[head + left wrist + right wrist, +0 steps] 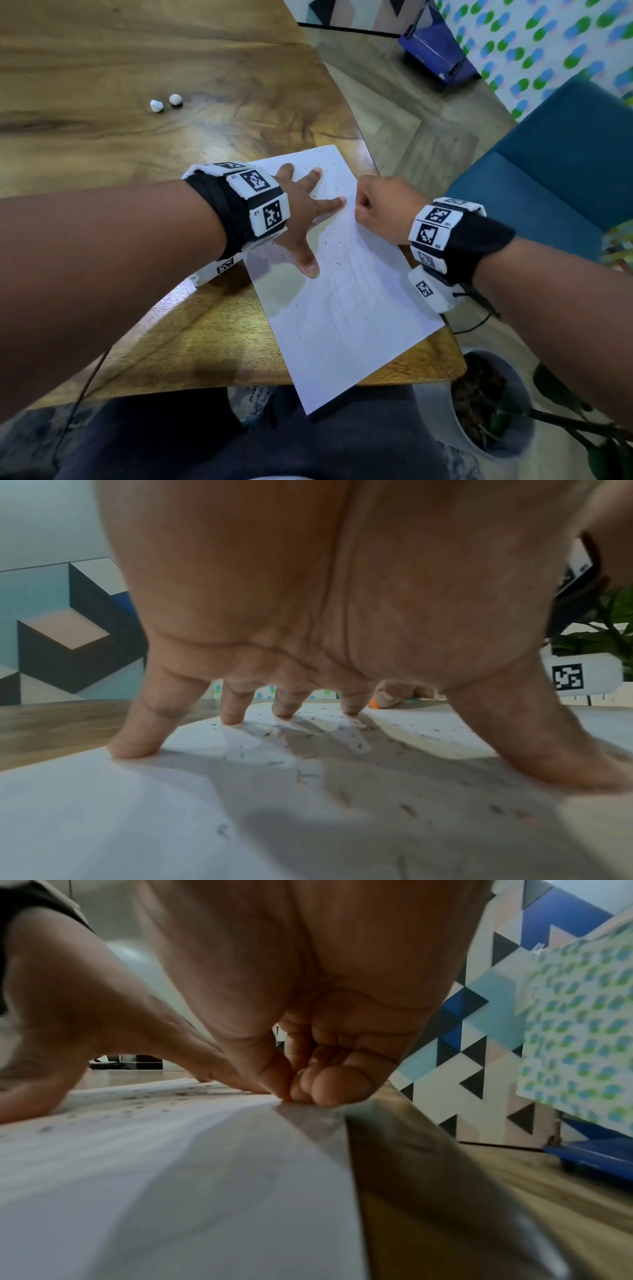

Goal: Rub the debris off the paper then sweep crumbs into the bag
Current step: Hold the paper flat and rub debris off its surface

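Note:
A white paper [342,308] lies slantwise on the wooden table [171,335], its near corner hanging over the front edge. Small dark crumbs [329,246] are strewn over its upper half. My left hand [305,219] presses on the paper's far end, with its fingers [137,739] spread and straight. My right hand [373,205] is at the paper's right edge, fingers curled. It pinches a small orange eraser [287,1098] whose tip touches the sheet; from the left wrist the eraser [373,704] shows beside the right thumb. No bag is clearly in view.
Two small white paper balls [166,102] sit further back on the table. A blue chair [548,178] stands to the right, and a potted plant [489,404] is on the floor by the table's corner. A blue-and-green dotted surface [578,1042] stands at the far right.

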{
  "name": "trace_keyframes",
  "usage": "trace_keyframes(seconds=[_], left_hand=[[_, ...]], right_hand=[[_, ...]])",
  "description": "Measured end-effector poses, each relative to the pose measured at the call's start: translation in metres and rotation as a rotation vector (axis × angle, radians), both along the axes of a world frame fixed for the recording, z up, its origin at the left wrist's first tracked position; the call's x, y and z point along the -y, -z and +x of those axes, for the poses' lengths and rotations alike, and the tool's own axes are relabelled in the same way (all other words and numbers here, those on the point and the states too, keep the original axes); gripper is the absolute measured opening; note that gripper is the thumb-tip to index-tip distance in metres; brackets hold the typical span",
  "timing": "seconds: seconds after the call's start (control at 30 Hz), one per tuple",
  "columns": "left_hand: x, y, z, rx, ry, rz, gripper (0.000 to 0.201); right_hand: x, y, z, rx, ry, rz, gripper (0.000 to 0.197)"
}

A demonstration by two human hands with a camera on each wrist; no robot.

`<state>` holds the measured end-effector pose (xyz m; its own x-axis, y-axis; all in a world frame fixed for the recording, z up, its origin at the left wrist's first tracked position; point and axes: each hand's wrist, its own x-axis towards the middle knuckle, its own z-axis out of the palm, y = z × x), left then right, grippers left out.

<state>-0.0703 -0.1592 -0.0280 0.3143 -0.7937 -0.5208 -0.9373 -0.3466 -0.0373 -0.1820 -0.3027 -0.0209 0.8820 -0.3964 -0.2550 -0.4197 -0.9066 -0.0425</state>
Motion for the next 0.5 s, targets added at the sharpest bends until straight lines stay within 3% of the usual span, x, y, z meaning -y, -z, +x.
trace_keyframes(seconds=[0.13,0.37,0.5], left_hand=[[0.001,0.002,0.0,0.003,0.003,-0.003,0.129],[0.001,0.002,0.001,0.012,0.015,-0.002,0.129],[0.0,0.002,0.0,0.005,0.014,-0.007,0.128]], right_hand=[[-0.011,0.006,-0.008,0.016,-0.04,-0.017,0.009],[-0.063,0.0,-0.04,-0.144,-0.278,0.193,0.012],[-0.029,0.004,-0.021,-0.029,-0.135,0.095,0.008]])
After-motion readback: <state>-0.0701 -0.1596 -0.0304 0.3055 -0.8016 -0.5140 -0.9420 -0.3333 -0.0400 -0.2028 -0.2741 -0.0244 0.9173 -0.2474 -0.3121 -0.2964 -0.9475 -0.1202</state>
